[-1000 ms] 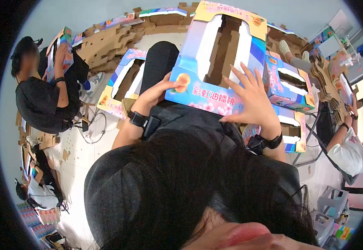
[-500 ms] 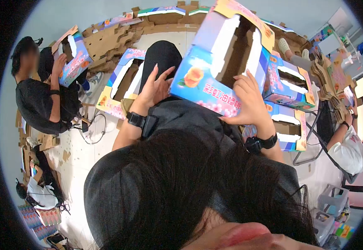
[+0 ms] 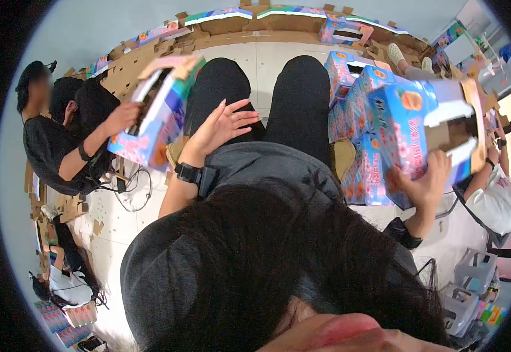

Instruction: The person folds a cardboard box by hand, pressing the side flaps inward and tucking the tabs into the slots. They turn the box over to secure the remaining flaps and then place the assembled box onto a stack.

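My right hand [image 3: 424, 179] grips the lower edge of a blue and pink printed carton [image 3: 403, 126] with a long opening and a peach picture, held out to my right. Several similar cartons [image 3: 355, 111] are stacked beside my right leg, partly behind it. My left hand [image 3: 226, 124] is over my lap with its fingers spread, holding nothing. To its left, a co-worker's hand [image 3: 123, 117] holds another printed carton [image 3: 158, 117], blurred, near my left knee.
A co-worker in black [image 3: 50, 146] sits at the left, another person in white [image 3: 496, 202] at the right, a third [image 3: 68, 281] at the lower left. Flattened cardboard [image 3: 129, 70] lies along the wall. Grey stools [image 3: 475, 270] stand at the lower right.
My right hand has moved the carton from above my lap out to the right. My left hand is away from it. The co-worker's carton has moved right, toward my left leg.
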Demonstrator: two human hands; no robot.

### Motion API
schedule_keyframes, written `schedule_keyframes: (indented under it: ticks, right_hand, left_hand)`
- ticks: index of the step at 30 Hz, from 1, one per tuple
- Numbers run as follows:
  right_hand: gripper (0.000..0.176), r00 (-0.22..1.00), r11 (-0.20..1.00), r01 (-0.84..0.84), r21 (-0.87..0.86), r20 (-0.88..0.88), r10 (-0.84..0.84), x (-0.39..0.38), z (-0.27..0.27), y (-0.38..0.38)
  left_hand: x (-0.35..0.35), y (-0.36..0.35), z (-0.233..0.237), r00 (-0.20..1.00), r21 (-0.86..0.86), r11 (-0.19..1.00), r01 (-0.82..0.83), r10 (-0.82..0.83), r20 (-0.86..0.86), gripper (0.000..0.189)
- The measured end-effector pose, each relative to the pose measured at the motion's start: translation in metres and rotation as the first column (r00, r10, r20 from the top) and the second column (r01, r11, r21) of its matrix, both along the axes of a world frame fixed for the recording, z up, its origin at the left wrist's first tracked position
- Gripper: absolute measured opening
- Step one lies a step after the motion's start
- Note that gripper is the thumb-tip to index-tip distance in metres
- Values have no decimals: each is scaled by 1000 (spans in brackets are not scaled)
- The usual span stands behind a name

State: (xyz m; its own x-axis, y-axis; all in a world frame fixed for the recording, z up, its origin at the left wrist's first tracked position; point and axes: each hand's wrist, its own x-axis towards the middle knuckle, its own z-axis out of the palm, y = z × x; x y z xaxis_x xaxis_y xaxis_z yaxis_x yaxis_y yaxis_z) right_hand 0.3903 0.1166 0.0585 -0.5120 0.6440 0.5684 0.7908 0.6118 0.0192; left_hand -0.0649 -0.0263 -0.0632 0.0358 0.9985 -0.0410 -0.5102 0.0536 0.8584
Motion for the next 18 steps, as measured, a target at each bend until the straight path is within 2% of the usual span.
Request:
schedule_keyframes:
  ticks: [3,6,10,13,14,17,18]
  right_hand:
    - [63,990,989,130,75,49,-134,46,-23,16]
    - [64,946,945,322,-58,44,-320,83,-47,36]
    - [68,924,924,381,-38,43,-379,114,-82,45]
    - [71,919,913,387,-129,131,-371,116,-106,48]
    - [73,891,862,447,-239,203,-405,110,-110,49]
    - [73,887,782,461,-420,242,-393,90,-124,48]
    - [73,897,824,442,-354,196,-397,95,-150,52]
  left_hand:
    - [-1,0,-2,997,16,999,28,-27,-65,69]
    - [0,-1,-2,996,13,1000,26,-25,-89,68]
    - [0,0,-2,997,-7,1000,6,-7,-81,65]
    - [-1,1,-5,995,25,999,22,-20,-93,63]
    - [-2,2,-5,996,15,1000,18,-17,-88,62]
    - [0,1,-5,993,20,1000,1,1,-115,61]
    - [1,1,-5,993,22,1000,7,-4,-117,61]
